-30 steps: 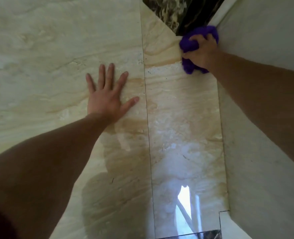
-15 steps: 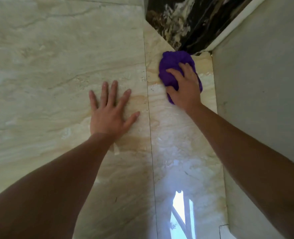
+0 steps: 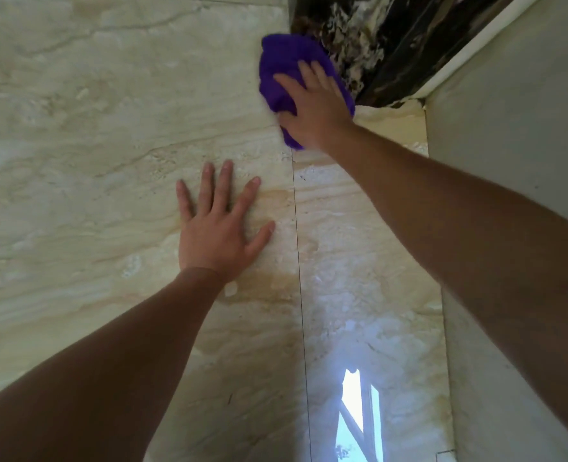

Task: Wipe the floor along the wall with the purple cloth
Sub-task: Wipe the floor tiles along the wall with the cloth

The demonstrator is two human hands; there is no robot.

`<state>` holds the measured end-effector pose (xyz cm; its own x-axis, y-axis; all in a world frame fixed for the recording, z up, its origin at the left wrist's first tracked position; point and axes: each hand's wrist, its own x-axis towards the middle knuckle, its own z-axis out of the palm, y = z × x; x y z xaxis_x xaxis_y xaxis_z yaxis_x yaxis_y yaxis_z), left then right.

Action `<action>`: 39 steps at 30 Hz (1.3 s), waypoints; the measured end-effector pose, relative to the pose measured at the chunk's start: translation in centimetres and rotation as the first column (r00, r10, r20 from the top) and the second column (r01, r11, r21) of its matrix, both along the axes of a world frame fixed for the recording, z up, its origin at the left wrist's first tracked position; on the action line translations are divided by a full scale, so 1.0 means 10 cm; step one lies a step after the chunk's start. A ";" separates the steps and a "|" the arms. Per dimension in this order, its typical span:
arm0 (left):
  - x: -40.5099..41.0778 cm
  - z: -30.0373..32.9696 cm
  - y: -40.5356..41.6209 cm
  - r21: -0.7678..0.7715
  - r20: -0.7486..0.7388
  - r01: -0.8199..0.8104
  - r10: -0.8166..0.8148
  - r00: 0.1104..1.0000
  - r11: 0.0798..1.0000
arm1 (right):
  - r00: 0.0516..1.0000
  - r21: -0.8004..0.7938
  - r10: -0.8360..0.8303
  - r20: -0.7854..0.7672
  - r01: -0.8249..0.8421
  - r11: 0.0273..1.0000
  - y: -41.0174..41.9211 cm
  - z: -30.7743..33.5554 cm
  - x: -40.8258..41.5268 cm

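The purple cloth (image 3: 284,68) lies bunched on the glossy beige marble floor (image 3: 92,145), at the far end of the narrow tile strip beside the dark stone band. My right hand (image 3: 316,108) presses down on it, fingers spread over its near half. The pale wall (image 3: 516,135) rises to the right of the strip, a tile's width away from the cloth. My left hand (image 3: 219,235) rests flat on the large tile to the left of the grout line, fingers apart, holding nothing.
A black and white veined stone band (image 3: 369,38) runs diagonally at the top, edged by a white skirting (image 3: 476,45). A thin grout line (image 3: 297,261) divides the floor. A bright window reflection (image 3: 356,418) shines on the strip near the bottom.
My right hand has slid the purple cloth leftwards, from beside the wall corner to the grout line by the dark band. My left hand stays planted on the tile.
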<state>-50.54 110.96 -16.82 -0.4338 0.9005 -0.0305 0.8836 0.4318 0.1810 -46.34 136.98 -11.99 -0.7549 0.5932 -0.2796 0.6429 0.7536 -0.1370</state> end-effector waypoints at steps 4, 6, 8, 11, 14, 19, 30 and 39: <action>-0.02 -0.02 0.02 -0.003 -0.020 0.006 -0.006 1.000 1.000 | 0.999 -0.036 0.041 0.015 -0.040 0.999 0.28 0.04 -0.44; -0.03 -0.01 0.02 -0.010 -0.010 0.003 -0.003 1.000 1.000 | 0.999 -0.031 0.007 -0.043 -0.008 0.999 0.18 0.02 -0.46; -0.02 -0.01 -0.02 -0.019 -0.007 -0.002 0.002 1.000 1.000 | 0.992 -0.025 -0.045 -0.118 0.042 0.999 0.03 -0.01 -0.28; -0.03 -0.01 -0.02 -0.015 -0.007 -0.006 0.006 1.000 1.000 | 0.973 0.029 -0.095 -0.212 0.104 0.994 -0.18 -0.01 0.32; -0.06 0.00 -0.03 -0.029 -0.013 -0.012 0.012 1.000 0.999 | 0.953 0.034 -0.135 -0.271 0.149 0.988 -0.34 -0.03 0.96; -0.04 0.04 -0.03 -0.018 0.017 -0.001 0.001 1.000 1.000 | 0.955 0.043 -0.271 -0.117 0.278 0.960 -0.09 0.11 1.80; -0.01 0.09 -0.01 -0.025 0.037 -0.002 0.003 0.999 1.000 | 0.922 0.156 -0.325 0.210 0.297 0.942 -0.54 0.36 1.98; -0.15 0.58 0.08 -0.399 0.189 0.111 -0.036 0.981 0.910 | 0.929 0.114 -0.281 0.240 0.261 0.959 -1.25 0.41 2.56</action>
